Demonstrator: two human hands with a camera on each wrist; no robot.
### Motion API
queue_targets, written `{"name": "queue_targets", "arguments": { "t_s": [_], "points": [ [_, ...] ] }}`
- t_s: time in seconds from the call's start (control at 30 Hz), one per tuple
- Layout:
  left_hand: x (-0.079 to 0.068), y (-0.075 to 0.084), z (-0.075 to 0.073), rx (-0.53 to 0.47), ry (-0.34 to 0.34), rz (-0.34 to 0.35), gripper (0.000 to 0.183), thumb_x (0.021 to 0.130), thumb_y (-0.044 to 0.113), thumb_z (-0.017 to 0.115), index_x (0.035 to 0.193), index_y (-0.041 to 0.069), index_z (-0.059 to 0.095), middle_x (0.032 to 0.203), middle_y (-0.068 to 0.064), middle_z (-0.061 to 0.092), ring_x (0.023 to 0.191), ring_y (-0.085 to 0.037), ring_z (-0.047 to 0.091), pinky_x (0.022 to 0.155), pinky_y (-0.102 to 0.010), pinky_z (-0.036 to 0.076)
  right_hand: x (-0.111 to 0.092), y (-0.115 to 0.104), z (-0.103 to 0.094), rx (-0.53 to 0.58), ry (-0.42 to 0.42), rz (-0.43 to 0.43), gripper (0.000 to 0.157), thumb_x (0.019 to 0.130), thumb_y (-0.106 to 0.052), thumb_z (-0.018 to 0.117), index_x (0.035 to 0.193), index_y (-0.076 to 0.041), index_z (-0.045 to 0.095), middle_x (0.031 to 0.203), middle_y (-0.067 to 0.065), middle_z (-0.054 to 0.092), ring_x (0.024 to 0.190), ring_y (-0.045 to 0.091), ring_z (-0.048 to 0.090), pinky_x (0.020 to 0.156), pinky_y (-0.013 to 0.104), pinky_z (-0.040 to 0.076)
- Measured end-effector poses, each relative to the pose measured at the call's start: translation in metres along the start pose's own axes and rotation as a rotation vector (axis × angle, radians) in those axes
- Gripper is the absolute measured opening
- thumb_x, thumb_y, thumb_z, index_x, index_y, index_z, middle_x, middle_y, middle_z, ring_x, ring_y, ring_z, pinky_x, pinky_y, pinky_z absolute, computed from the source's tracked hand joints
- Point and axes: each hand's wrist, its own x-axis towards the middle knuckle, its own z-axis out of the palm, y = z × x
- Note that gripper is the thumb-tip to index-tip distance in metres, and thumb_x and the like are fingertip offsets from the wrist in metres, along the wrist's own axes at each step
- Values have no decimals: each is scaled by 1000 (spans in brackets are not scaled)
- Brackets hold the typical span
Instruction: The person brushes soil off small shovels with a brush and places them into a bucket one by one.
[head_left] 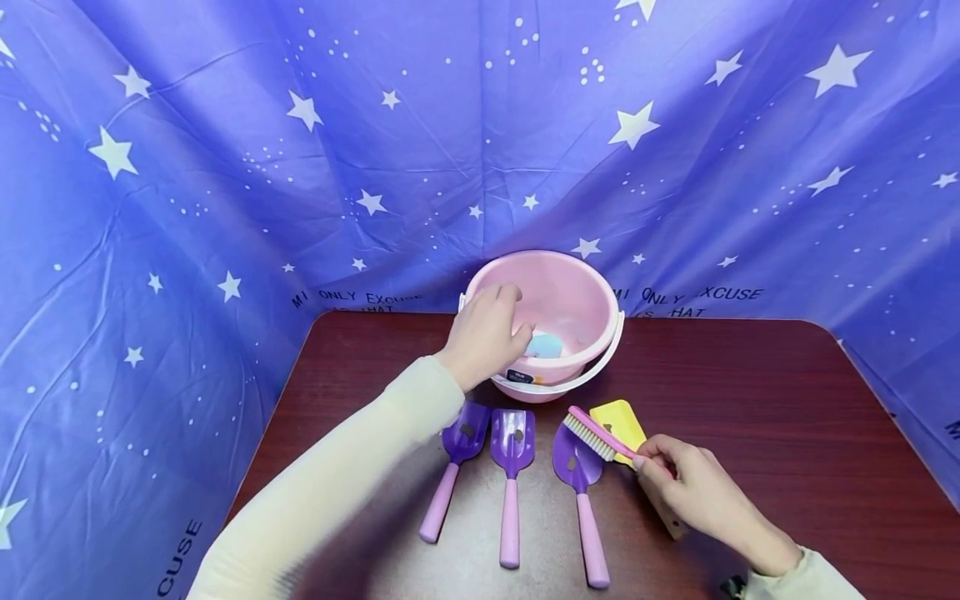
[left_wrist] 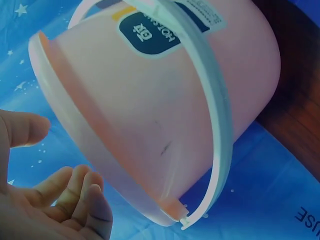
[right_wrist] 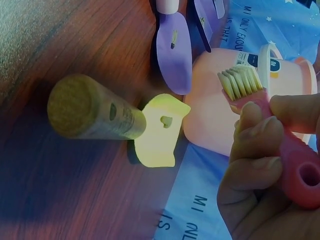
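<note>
While my right hand [head_left: 697, 487] pinches the handle of the pink brush [head_left: 597, 428] between fingers and thumb, the bristles reach out ahead and to the left of those fingers. Just ahead of them, partly behind the brush, lies the yellow shovel [head_left: 618, 417], its wooden handle [head_left: 665, 508] running back below my hand. Farther left of these fingers rests the nearest purple scoop [head_left: 592, 542]. The fingers of my left hand [head_left: 483, 333] are loose and slightly bent at the rim of the pink bucket [head_left: 566, 292] — whether they touch it, I cannot tell. Inside, near my left fingertips, sits a light-blue piece [head_left: 546, 346] — and nearer me lie two more purple scoops [head_left: 513, 442].
</note>
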Motion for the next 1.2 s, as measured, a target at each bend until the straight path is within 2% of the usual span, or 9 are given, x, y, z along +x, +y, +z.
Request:
{"name": "queue_targets", "arguments": {
  "t_s": [0.2, 0.33, 0.47, 0.6, 0.83, 1.2],
  "points": [
    [-16, -1, -2, -83, 53, 17, 33, 87, 25, 61, 110, 4, 55, 102, -7, 57, 95, -22, 55, 81, -36, 47, 1, 0, 1, -2, 3, -2, 7, 89, -16, 65, 82, -18, 64, 58, -13, 47, 49, 2, 40, 46, 22, 32],
    [-27, 0, -1, -92, 89, 46, 30, 86, 25, 62, 106, 4, 56, 97, -5, 57, 87, -20, 54, 76, -36, 47, 0, 0, 1, 7, -6, 8, 7, 89, -17, 65, 83, -19, 64, 58, -13, 47, 49, 3, 41, 46, 23, 33],
    [-42, -3, 0, -97, 126, 71, 27, 85, 24, 63, 103, 5, 55, 90, -2, 55, 79, -16, 51, 71, -32, 44, 0, 0, 1, 4, -1, 7, 6, 89, -18, 65, 83, -19, 64, 57, -13, 46, 49, 4, 42, 46, 23, 33],
    [-60, -9, 2, -127, 153, 87, 23, 84, 20, 64, 100, 5, 56, 86, 0, 54, 79, -15, 51, 71, -30, 43, 0, 0, 1, -8, 1, 3, 6, 89, -18, 65, 84, -19, 65, 57, -13, 45, 49, 3, 41, 46, 22, 33],
    [-84, -14, 7, -125, 137, 84, 16, 84, 19, 64, 95, 10, 55, 89, 0, 54, 80, -16, 50, 72, -32, 44, 1, -1, 0, -8, 11, 2, 8, 89, -18, 65, 82, -21, 63, 57, -13, 46, 49, 3, 41, 46, 23, 33],
    [-115, -18, 14, -123, 99, 29, 26, 83, 23, 67, 101, 7, 58, 93, -2, 57, 82, -17, 53, 72, -33, 46, 0, -3, 5, -12, 39, -37, 15, 86, -11, 67, 80, -24, 61, 56, -15, 43, 48, 1, 38, 46, 21, 32]
  ]
}}
